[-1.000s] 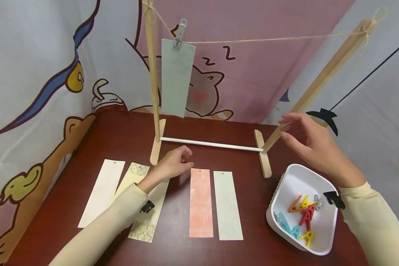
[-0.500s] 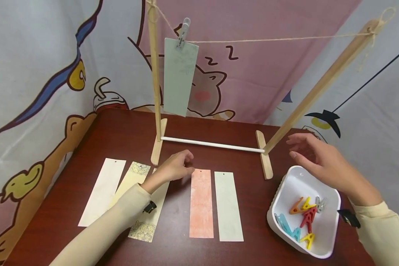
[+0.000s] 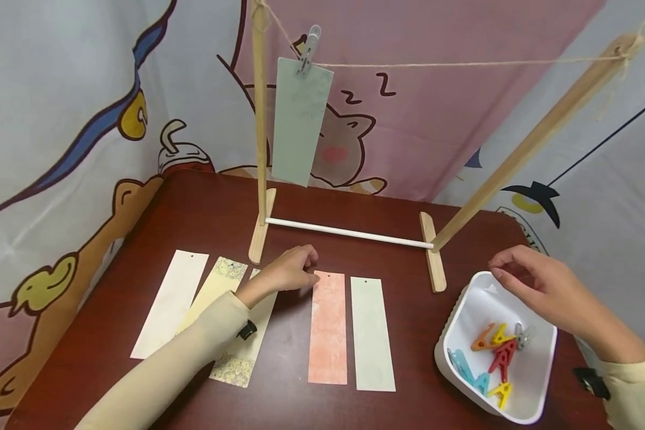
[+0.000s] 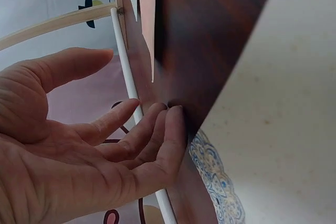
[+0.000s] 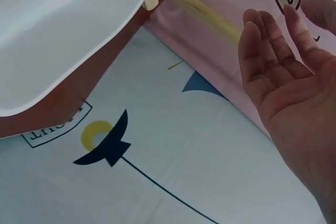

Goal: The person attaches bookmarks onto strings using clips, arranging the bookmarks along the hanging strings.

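Holding nothing, the loose-fingered left hand (image 3: 286,270) is beside one mottled, single-holed coral paper strip (image 3: 328,334), midway between the left and right edges of the reddish-brown table (image 3: 395,266); four other paper strips (image 3: 373,340) flank it. The right hand (image 3: 561,295), gripping nothing, is near the far rim of one white plastic box (image 3: 532,382).

Two dark capital letters Z can be read on the pink cloth (image 3: 435,107) behind the tabletop (image 3: 285,352): a larger Z (image 3: 385,84) at the upper right and a smaller Z (image 3: 350,97) below it to the left, both printed above the head of a drawn cat (image 3: 340,146) with a pink cheek. A printed label (image 5: 58,125), outlined in dark, stands on the pale cloth (image 5: 105,198) at the tabletop's edge. It appears upside down in the right wrist view; its capitals seem to end in "OUT", and the letters before that are hidden or too blurred to read.
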A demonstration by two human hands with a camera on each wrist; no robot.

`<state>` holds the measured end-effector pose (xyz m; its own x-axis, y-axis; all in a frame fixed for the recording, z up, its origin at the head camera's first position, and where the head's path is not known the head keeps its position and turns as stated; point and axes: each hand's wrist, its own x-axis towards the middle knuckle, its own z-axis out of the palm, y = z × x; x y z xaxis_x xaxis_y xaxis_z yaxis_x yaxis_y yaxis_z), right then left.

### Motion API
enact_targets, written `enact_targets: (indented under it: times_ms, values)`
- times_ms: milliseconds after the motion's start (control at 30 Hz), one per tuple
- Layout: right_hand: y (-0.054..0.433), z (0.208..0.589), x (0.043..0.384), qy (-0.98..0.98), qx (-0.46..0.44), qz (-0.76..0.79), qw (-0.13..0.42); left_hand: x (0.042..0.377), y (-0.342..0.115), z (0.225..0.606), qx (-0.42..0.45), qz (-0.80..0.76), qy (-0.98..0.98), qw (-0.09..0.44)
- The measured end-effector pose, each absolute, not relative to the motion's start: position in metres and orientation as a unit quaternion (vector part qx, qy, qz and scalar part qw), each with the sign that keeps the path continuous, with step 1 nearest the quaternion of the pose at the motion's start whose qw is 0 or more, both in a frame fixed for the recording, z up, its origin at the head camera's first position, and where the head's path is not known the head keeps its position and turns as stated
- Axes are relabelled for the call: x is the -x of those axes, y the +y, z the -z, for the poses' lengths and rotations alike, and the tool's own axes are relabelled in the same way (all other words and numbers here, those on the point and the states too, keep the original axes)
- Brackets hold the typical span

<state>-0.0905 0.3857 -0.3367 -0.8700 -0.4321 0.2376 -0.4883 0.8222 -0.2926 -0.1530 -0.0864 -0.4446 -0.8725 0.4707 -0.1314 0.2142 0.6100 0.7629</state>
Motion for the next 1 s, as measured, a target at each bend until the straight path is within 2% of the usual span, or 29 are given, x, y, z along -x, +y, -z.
enact_targets:
  times_ms: [300, 600, 867, 1000]
  values:
    - [0.394, 0.344, 0.087, -0.955, -0.237, -0.171, 0.047, 0.158, -0.081, 0.443, -0.180, -0.374, 0.891, 0.185]
    - [0.401, 0.356, 0.078, -0.962, -0.208, -0.174, -0.044, 0.155, -0.069, 0.448, -0.164, -0.372, 0.896, 0.178]
    - [0.404, 0.370, 0.075, -0.958, -0.204, -0.178, -0.097, 0.186, -0.062, 0.518, -0.156, -0.324, 0.924, 0.130]
    - [0.407, 0.380, 0.073, -0.955, -0.198, -0.180, -0.124, 0.188, -0.062, 0.522, -0.150, -0.323, 0.925, 0.131]
